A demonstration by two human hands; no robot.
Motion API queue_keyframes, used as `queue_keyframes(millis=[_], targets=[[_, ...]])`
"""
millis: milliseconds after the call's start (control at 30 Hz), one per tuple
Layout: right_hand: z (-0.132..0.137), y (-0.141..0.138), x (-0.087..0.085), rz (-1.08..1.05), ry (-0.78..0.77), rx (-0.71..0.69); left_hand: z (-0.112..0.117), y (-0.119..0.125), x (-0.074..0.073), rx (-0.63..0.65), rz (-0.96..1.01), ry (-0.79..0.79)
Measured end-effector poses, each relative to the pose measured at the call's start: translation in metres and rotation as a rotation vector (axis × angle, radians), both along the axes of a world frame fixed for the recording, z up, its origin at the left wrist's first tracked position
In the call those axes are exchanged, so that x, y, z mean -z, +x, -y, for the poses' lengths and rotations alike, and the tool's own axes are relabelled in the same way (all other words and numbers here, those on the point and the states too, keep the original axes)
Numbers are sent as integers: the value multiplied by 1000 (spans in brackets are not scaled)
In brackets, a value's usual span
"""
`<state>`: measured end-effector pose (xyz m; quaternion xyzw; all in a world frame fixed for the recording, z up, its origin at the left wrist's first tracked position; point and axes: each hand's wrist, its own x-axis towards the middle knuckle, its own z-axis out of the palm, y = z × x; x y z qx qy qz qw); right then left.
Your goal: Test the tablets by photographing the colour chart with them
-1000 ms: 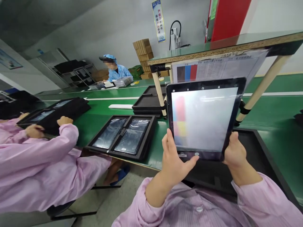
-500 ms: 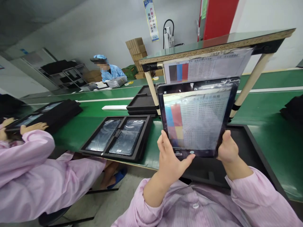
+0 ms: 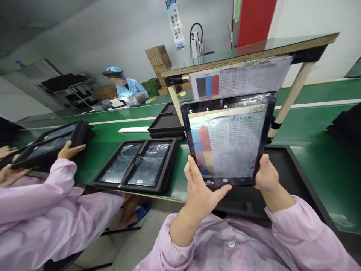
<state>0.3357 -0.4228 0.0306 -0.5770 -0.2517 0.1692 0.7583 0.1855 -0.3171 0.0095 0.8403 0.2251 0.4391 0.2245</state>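
Between my two hands a black-framed tablet (image 3: pixel 229 143) is held upright, its screen toward me. My left hand (image 3: pixel 199 190) grips its lower left corner, the thumb lying along the bottom edge. At the lower right edge my right hand (image 3: pixel 267 175) is closed round the side, its fingers hidden behind. The screen shows a live camera picture of the printed chart (image 3: pixel 225 82), which has coloured blocks and rows of small text. That chart hangs behind the tablet, under a wooden shelf (image 3: pixel 248 60). Below the tablet lies a black tray (image 3: pixel 284 162), partly covered by my arms.
Left of me a black foam tray (image 3: pixel 97 177) holds two tablets. More black trays (image 3: pixel 166 120) are stacked behind it, beside a white strip (image 3: pixel 133 130). A co-worker's hands (image 3: pixel 70 150) hold another tray of tablets at far left. A person in blue (image 3: pixel 131 86) sits across the green table.
The view has shifted slightly, and the tablet stays in both my hands with its camera picture a little changed. At left, the co-worker has raised and tilted a tray of tablets.
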Motion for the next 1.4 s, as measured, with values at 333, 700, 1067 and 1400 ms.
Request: queue_keyframes(millis=[333, 700, 1067, 1400], targets=[[24, -19, -8, 313, 117, -75, -39, -4, -7, 410, 466, -1245], [41, 8, -37, 947, -137, 3, -28, -5, 23, 705, 557, -1484], [41, -1, -30, 613, -198, 63, -2, 0, -9, 471, 566, -1409], [18, -4, -25, 464, -244, 123, 0, -7, 1, 419, 510, -1345]])
